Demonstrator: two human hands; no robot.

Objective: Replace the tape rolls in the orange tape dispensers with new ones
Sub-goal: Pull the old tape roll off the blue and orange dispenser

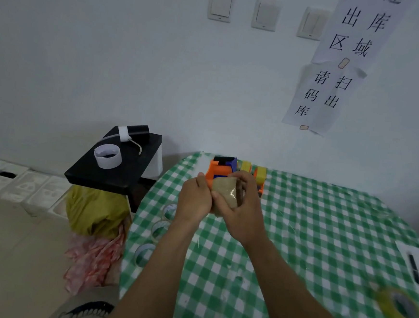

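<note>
From the head view, the tape roll (226, 194) is a thick, tan ring with a glossy, see-through skin and a dark core showing at its right side. It is held above the far left part of the bench (323, 230), between both hands. The left hand (195, 201) curls round its left side. The right hand (240, 211) grips it from the right, thumb across the front and fingers over the top.

Just behind the hands, at the bench's far edge, stands an orange dispenser (216, 172) of hard plastic with a blue block on top. The bench wears a smooth green-and-white checked cloth. Three clear, flat rolls (160, 228) lie along its left edge, and a blurred yellow roll (397, 307) lies near the right corner.
</note>
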